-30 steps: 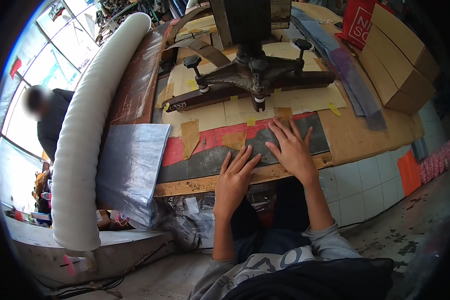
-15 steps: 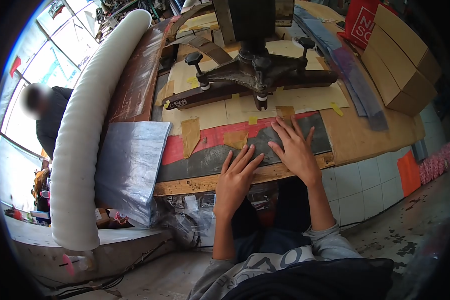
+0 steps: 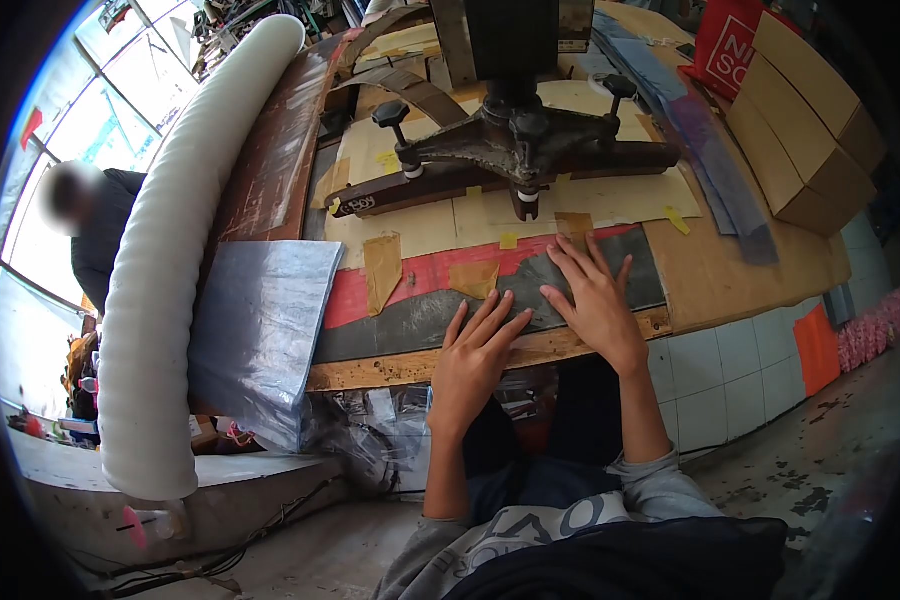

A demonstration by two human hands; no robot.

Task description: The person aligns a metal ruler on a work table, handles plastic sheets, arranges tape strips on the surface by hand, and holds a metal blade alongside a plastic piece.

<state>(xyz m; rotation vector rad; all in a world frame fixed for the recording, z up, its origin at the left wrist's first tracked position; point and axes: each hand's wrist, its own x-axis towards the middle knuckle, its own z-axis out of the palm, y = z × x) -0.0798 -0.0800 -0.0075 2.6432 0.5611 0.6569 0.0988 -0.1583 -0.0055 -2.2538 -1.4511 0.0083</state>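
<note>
Since earlier, only the view is shifting slightly, while the left hand point(image 3: 470, 357) and right hand point(image 3: 604, 318), fingers spread, are seemingly resting on the table point(image 3: 395, 327) before the machine point(image 3: 515, 135).

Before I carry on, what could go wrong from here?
The bare right hand lies close to the long, dark metal bar; if that bar shifted, the hand might be pinched. The bare left hand lies near a brown tape patch and might disturb it. Pale-blue plastic sheeting droops past the worn wooden table edge and could slip.
</note>
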